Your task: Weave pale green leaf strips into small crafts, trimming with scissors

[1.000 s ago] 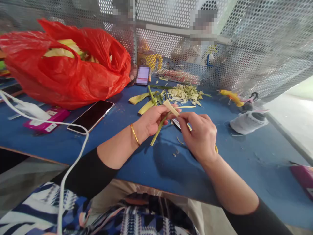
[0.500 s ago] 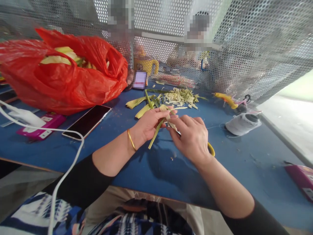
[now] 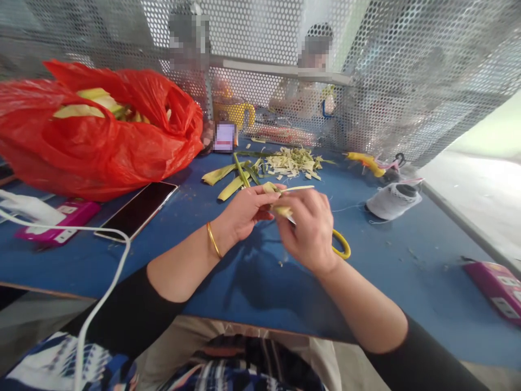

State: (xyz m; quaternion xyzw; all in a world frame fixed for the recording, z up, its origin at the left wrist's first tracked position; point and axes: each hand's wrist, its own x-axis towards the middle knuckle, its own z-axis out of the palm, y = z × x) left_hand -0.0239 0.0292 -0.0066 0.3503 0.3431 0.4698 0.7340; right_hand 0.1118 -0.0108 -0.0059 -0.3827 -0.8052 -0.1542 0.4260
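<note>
My left hand (image 3: 250, 210) pinches a folded yellow-green leaf strip (image 3: 269, 187) between thumb and fingers. A thin pale end juts to the right over my right hand (image 3: 305, 228). That hand is closed close beside the left fingertips, slightly blurred, with a yellowish leaf piece (image 3: 282, 210) at its fingers. A bit of metal blade shows by its thumb, and the yellow loop handle of scissors (image 3: 343, 245) sticks out behind the palm; the middle of the scissors is hidden. Just beyond lie whole leaf strips (image 3: 231, 185) and a heap of cut leaf pieces (image 3: 293, 162).
On the left are a red plastic bag (image 3: 134, 146) of leaves, a phone (image 3: 140, 210), a purple power strip (image 3: 67, 220) and a white cable (image 3: 106, 298). A thread spool (image 3: 393, 202) and another purple power strip (image 3: 494, 285) stand right. A perforated metal screen (image 3: 260, 32) closes the back, people behind it.
The view has shifted slightly. The strip end that hung below my left hand no longer shows there; a yellowish piece is now at my right fingers. More of the yellow handle shows.
</note>
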